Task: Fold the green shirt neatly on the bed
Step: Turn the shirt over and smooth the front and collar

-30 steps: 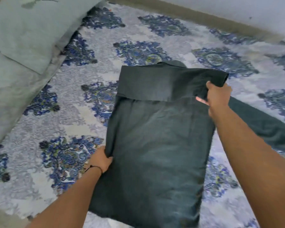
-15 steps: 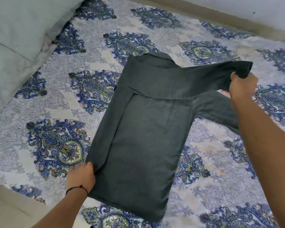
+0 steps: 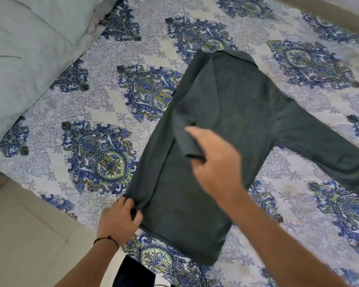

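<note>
My left hand [image 3: 120, 219] pinches the green shirt [image 3: 226, 125] at its near hem on the bed [image 3: 145, 48], my right hand [image 3: 214, 160] grips the folded sleeve cuff [image 3: 188, 145], no lettering legible.

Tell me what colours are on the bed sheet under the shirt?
The bed sheet is pale grey-white with blue and green paisley medallions, seen in the head view.

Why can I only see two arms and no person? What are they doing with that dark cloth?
The camera sits on the person's head and looks down, so you see only their own arms. There is one picture, taken from there. The cloth is a green shirt lying on a bed sheet with blue patterns. A pale pillow is at the top left. The left hand pinches the shirt's bottom corner. The right hand holds the end of a sleeve over the shirt's middle. The other sleeve stretches out to the right, not folded yet.
</note>
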